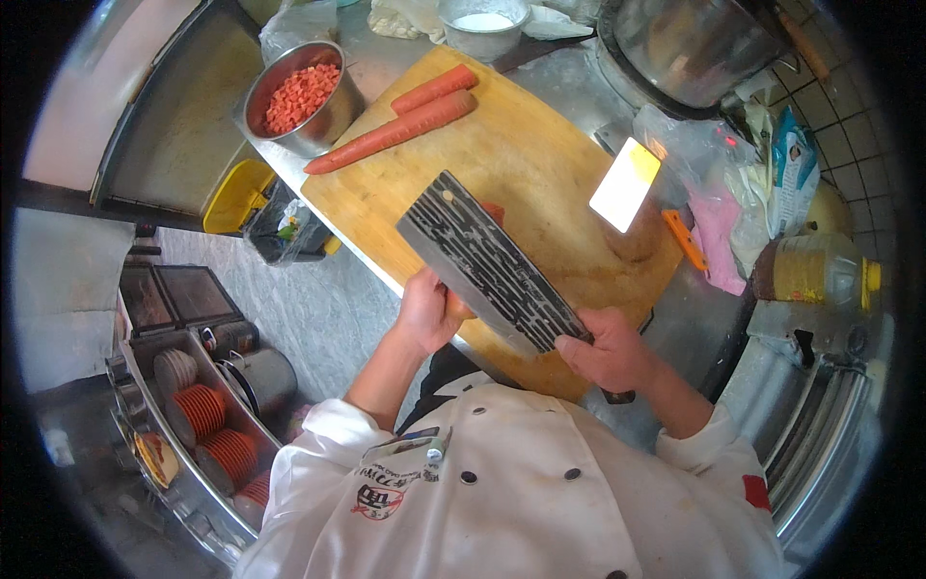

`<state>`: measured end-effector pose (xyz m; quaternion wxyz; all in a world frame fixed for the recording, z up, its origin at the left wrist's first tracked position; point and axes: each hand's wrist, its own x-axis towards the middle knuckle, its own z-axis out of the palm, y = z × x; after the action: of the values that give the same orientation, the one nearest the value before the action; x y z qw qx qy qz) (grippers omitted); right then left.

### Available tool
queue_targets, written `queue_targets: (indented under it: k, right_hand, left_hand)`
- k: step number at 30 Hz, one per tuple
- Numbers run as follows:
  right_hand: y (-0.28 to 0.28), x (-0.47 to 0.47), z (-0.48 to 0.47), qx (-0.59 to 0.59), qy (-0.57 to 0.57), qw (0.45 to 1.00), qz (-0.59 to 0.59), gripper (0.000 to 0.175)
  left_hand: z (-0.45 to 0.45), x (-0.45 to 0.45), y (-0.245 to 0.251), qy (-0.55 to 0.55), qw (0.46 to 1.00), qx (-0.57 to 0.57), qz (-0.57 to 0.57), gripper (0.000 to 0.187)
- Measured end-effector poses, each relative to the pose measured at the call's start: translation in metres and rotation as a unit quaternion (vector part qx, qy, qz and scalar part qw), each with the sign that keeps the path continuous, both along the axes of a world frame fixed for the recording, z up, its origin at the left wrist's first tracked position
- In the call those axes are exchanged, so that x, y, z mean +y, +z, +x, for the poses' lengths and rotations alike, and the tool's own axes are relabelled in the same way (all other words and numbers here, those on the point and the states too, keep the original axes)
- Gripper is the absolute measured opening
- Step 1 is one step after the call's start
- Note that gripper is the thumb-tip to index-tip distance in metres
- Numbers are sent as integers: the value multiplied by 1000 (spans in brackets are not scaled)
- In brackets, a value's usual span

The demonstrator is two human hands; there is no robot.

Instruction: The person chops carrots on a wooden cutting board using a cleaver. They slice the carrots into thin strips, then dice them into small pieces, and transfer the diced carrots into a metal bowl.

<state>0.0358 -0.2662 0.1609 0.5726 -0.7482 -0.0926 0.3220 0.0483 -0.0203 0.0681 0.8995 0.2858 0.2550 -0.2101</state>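
My right hand [608, 347] is closed around the handle of a broad cleaver [492, 268], whose dark, ridged blade points up and left over the wooden cutting board [535, 145]. My left hand [427, 307] is at the board's near left edge, beside the blade, with its fingers curled around an orange piece, probably carrot [457, 305], mostly hidden. Another orange piece [494, 212] shows behind the blade's far side. Two peeled carrots [405, 130] lie side by side at the board's far left. Diced carrot [300, 98] fills part of a steel pot [354, 108] next to them.
A bright phone-like slab [626, 184] lies on the board's right part. Beyond it are an orange-handled peeler or knife [684, 239], a pink cloth [716, 239], plastic bags and an oil bottle [817, 271]. A metal bowl [485, 36] and large pot [694, 51] stand behind.
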Motion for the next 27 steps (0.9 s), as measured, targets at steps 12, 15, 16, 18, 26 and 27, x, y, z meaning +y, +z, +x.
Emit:
queue_targets:
  k: [12,15,16,18,26,27]
  right_hand:
    - [10,-20,47,-137,-95,976,-137,22]
    - [13,-10,34,-250,0,959,-133,23]
    - [12,-7,32,-224,13,967,-120,22]
    - [8,-2,31,-202,51,974,-88,21]
    - [1,-24,64,-92,-91,984,-126,19]
    - [1,-23,64,-87,-111,978,-156,19]
  left_hand:
    - [-12,3,33,-105,993,-37,47,39]
    - [-6,0,34,-106,988,-15,108,39]
    - [-6,0,34,-100,987,-2,127,39]
    - [-6,1,34,-96,986,-9,136,38]
    - [-14,10,39,-110,990,-41,82,42]
    - [-14,10,39,-106,989,-40,92,42]
